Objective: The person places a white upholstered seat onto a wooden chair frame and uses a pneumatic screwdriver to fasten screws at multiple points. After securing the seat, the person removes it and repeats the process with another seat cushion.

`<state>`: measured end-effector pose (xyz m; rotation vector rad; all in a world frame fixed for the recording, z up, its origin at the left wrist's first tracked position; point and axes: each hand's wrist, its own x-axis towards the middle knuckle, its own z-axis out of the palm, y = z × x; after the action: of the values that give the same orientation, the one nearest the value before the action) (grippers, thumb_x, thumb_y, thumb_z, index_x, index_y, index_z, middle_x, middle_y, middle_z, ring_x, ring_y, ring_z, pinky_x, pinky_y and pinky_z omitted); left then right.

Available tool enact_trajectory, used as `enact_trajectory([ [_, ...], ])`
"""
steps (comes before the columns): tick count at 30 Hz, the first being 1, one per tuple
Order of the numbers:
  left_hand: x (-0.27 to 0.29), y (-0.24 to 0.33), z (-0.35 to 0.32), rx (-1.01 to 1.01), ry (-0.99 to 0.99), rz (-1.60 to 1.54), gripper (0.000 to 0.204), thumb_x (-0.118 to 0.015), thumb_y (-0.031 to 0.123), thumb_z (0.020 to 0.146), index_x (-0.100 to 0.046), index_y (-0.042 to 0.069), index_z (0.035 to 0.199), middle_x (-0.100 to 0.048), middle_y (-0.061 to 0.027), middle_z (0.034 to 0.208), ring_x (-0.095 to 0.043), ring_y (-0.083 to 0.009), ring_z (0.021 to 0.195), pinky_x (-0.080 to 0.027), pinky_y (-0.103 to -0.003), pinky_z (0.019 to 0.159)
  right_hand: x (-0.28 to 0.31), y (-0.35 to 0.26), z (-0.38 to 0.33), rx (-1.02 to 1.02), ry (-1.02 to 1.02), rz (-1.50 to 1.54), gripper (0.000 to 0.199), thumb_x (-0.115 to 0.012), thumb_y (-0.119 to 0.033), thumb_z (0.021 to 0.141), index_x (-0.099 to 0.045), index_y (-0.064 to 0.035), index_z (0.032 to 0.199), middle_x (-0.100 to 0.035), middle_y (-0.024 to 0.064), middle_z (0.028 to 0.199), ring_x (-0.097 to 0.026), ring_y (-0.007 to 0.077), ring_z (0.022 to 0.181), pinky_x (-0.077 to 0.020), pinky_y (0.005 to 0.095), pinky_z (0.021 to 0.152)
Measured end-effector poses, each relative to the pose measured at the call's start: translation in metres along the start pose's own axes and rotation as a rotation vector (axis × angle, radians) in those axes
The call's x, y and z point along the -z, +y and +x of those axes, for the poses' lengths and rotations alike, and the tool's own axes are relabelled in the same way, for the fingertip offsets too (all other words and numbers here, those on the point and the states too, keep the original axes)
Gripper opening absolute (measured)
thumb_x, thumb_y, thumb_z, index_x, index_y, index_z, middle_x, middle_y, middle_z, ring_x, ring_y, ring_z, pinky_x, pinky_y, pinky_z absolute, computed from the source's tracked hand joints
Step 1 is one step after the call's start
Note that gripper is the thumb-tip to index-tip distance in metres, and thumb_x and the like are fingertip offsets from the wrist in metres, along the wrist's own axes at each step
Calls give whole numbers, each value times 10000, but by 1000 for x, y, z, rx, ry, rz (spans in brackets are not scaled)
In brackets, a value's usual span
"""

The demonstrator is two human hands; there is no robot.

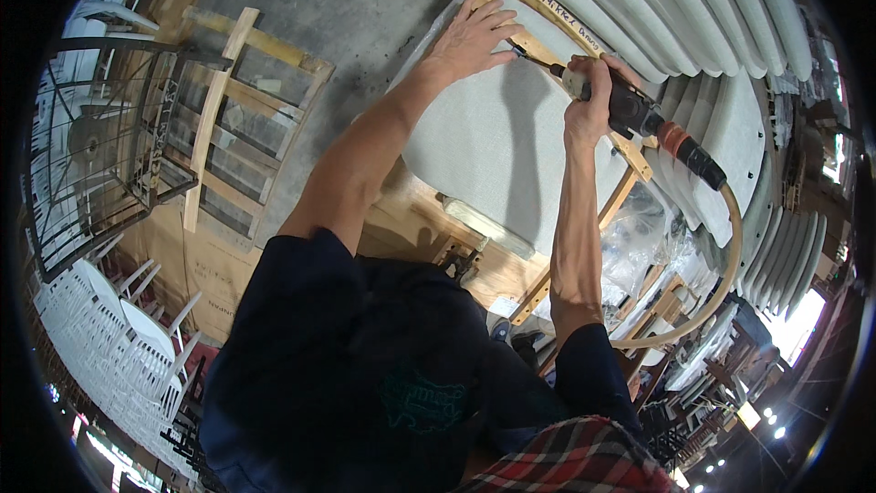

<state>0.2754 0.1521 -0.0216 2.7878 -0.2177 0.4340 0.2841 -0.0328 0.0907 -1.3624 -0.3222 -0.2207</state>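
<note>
My right hand (589,96) grips a black air-powered tool (630,110) with an orange collar and a tan hose (721,265) that trails off to the right. The tool's thin tip touches a wooden frame rail (547,51) at the upper edge of a white curved panel (497,142). My left hand (473,37) lies flat with fingers spread on that panel, right beside the tool's tip. The panel rests in a wooden frame on a bench.
A stack of white curved panels (675,0) stands upper right. A wooden slatted frame (237,119) and a metal wire rack (100,137) lie on the concrete floor at left. White slatted furniture (109,329) sits lower left. Clear plastic wrap (639,238) is bunched under my right arm.
</note>
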Motion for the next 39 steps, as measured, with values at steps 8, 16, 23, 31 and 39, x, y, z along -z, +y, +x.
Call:
enact_trajectory([
  [8,-1,1,1,5,21,-83,532,-674,451,936,-577,230,1409,-528,-12,1477,-369,-231,1460,-188,-517,1244,-12,13,12,5,-54,-115,178,-613,-25,949,-541,17,1105,-685,154,815,-701,235,776,-583,389,776],
  [16,-9,-19,17,-94,106,-202,467,-809,303,807,-685,186,1241,-631,1,1268,-536,-223,1242,-394,-401,1127,-27,29,34,107,-178,-223,181,-636,34,903,-553,22,1064,-677,115,756,-698,179,690,-581,309,682],
  [23,-25,-23,18,-164,187,-174,471,-813,306,799,-687,173,1233,-636,-3,1223,-548,-218,1204,-439,-377,1095,-21,32,39,85,-180,-201,207,-643,32,892,-551,32,1078,-704,152,794,-711,199,693,-585,311,694],
  [31,-26,-23,20,-195,136,-130,465,-795,316,827,-680,176,1255,-631,-6,1237,-533,-226,1218,-427,-396,1108,-9,7,19,19,-61,-161,177,-620,-17,910,-576,20,1077,-694,158,788,-712,270,734,-608,432,788],
  [39,-28,-22,18,-162,104,-100,475,-768,351,858,-663,186,1291,-625,1,1264,-517,-212,1249,-411,-383,1134,-1,8,19,29,-64,-60,169,-611,-32,914,-566,-2,1074,-685,162,786,-711,269,751,-589,423,763],
])
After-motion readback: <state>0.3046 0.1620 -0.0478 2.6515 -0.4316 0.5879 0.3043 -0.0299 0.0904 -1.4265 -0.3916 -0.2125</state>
